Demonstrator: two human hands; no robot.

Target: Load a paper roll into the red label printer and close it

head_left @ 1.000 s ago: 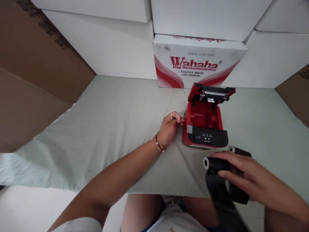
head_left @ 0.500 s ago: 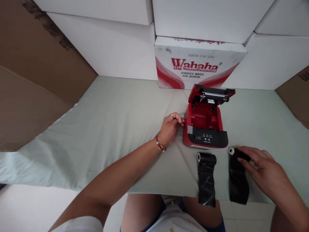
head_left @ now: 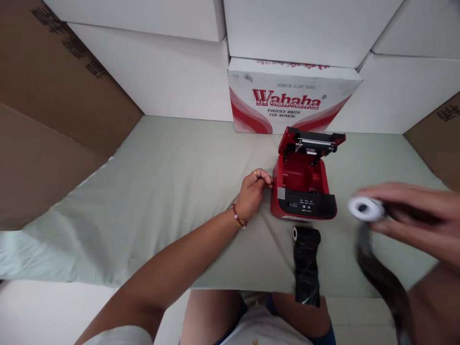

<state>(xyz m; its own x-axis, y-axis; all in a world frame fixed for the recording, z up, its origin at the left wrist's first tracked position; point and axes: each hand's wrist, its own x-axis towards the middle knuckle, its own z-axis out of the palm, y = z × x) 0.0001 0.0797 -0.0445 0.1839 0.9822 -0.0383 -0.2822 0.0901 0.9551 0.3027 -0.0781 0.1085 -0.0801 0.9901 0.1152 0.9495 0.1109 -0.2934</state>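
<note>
1. Black roll [head_left: 374, 211] in the right hand [head_left: 406, 211], and here it is, out to the right of the red printer and over the bench [head_left: 187, 182], its white core end facing across!
2. The right grip is pinching that roll, fingers over the top and thumb beneath; the hand is blurred, so the finer finger placement is hard to call.
3. Below it, a dark strip of film [head_left: 383, 278] curves down and away to the right, smeared by blur.
4. Over to the red printer [head_left: 304, 179]: lid [head_left: 312, 141] tilted up, red bay on show, black control panel [head_left: 307, 205] at the front.
5. At its left side, the left hand [head_left: 251, 191], grip pressed together in a loose curl, fingertips right by the casing; whether they touch, I cannot tell. A gold ring on one finger, a beaded bracelet [head_left: 239, 215] at the wrist!
6. In front of the printer lies a second roll [head_left: 308, 235], its creased black tail [head_left: 306, 275] running toward the person and past the bench edge.
7. Behind the printer stands the Wahaha carton [head_left: 287, 100], white boxes [head_left: 161, 72] alongside and above.
</note>
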